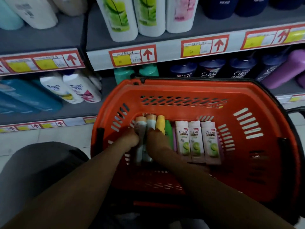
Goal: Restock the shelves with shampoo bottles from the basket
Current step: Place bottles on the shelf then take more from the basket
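Both hands are reaching down into the basket at once. The left hand (132,139) is curling closed around the left side of a pale bottle with a peach cap (140,128), and the right hand (156,142) is pressing over the second bottle of that kind (151,124) next to it, its fingers bent down around the bottle so that it seems to be gripping it too, though the fingertips are hidden underneath. The two bottles are lying side by side, touching, near the left wall of the red basket (272,146).

Just to the right of the hands, a yellow bottle (160,124) and a green bottle (168,129) are lying in the same row, then a thin pink one that is mostly hidden, then three white Clear bottles with lime labels (196,142) packed shoulder to shoulder toward the middle of the basket floor. The right half of the basket is showing bare plastic.

Beyond the basket's far rim, the lower shelf (71,111) is carrying white bottles (69,90), with blue ones at its left end and dark Clear bottles (209,70) further right. The upper shelf (206,25) is holding tall white bottles with green and pink labels.

Judging from this, the restocking is well short of done: a full row of bottles is waiting in the basket, and the pair under the hands has not yet been lifted clear. Open patches on the lower shelf suggest there is room for more.
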Action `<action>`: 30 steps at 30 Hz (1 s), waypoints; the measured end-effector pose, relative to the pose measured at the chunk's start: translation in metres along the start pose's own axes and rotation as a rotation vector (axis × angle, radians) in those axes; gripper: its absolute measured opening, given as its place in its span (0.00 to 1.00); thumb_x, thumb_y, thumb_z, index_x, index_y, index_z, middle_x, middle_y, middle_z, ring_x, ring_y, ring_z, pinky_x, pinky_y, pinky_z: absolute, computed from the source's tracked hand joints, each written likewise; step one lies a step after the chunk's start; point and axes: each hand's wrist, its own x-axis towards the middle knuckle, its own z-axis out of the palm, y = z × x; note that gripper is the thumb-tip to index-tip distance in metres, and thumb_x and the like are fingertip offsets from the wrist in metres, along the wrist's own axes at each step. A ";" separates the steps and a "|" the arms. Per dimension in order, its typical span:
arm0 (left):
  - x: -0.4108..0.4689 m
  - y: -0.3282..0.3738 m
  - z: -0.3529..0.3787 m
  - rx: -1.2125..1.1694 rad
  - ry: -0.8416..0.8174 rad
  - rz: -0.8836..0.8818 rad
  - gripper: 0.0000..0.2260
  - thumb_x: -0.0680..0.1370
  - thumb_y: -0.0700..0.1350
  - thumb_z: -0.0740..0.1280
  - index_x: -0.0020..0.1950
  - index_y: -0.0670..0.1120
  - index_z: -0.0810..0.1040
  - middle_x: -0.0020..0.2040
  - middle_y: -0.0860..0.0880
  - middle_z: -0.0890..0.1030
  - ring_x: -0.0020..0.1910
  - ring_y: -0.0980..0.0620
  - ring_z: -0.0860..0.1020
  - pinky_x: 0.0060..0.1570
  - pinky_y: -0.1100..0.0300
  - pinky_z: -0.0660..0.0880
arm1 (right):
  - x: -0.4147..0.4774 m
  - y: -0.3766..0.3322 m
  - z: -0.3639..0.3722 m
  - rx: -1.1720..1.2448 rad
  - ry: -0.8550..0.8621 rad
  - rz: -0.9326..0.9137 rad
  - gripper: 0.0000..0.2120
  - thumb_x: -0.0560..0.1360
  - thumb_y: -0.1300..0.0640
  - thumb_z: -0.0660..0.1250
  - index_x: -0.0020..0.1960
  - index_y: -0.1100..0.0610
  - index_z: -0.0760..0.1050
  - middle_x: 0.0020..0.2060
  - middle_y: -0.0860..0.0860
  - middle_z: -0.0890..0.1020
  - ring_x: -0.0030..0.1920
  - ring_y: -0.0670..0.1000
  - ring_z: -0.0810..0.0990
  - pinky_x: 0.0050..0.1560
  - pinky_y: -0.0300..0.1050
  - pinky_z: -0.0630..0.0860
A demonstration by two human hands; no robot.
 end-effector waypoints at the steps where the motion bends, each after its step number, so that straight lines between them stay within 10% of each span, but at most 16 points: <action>1: 0.002 0.001 -0.001 -0.033 0.017 -0.036 0.16 0.81 0.41 0.56 0.68 0.39 0.69 0.65 0.38 0.73 0.64 0.40 0.72 0.62 0.53 0.69 | 0.002 -0.004 0.006 -0.019 -0.010 0.003 0.17 0.79 0.64 0.55 0.67 0.65 0.68 0.64 0.63 0.72 0.62 0.62 0.72 0.59 0.54 0.71; 8: 0.002 0.000 0.003 -0.172 -0.123 -0.130 0.16 0.76 0.39 0.64 0.64 0.44 0.71 0.42 0.49 0.75 0.39 0.51 0.75 0.34 0.60 0.72 | 0.008 0.012 0.030 0.335 0.034 0.309 0.27 0.81 0.52 0.58 0.74 0.64 0.54 0.68 0.64 0.68 0.67 0.63 0.70 0.65 0.56 0.70; 14: 0.008 0.003 0.009 -0.163 -0.218 -0.105 0.17 0.74 0.38 0.67 0.63 0.45 0.75 0.50 0.47 0.79 0.43 0.52 0.75 0.45 0.58 0.71 | 0.012 0.055 0.016 0.636 -0.077 0.364 0.26 0.68 0.58 0.77 0.62 0.62 0.74 0.56 0.59 0.81 0.58 0.59 0.79 0.59 0.58 0.77; 22: -0.014 0.009 0.003 -0.397 -0.325 0.001 0.29 0.71 0.40 0.74 0.70 0.46 0.69 0.53 0.51 0.79 0.50 0.53 0.77 0.48 0.60 0.75 | -0.010 0.083 -0.016 0.945 -0.188 0.372 0.23 0.71 0.71 0.70 0.63 0.58 0.73 0.46 0.52 0.80 0.44 0.51 0.80 0.33 0.41 0.78; 26: -0.039 0.025 -0.008 -0.577 -0.366 0.115 0.20 0.70 0.36 0.74 0.59 0.48 0.78 0.56 0.50 0.81 0.56 0.51 0.77 0.55 0.53 0.73 | -0.031 0.092 -0.047 1.038 -0.158 0.344 0.16 0.72 0.69 0.71 0.56 0.56 0.73 0.48 0.56 0.82 0.45 0.55 0.82 0.46 0.52 0.81; 30: -0.071 0.044 -0.030 -0.736 -0.468 0.220 0.13 0.75 0.35 0.69 0.55 0.50 0.80 0.54 0.48 0.83 0.56 0.48 0.79 0.59 0.45 0.73 | -0.059 0.085 -0.084 1.057 -0.071 0.240 0.18 0.70 0.65 0.74 0.58 0.57 0.75 0.49 0.53 0.84 0.47 0.50 0.82 0.39 0.39 0.77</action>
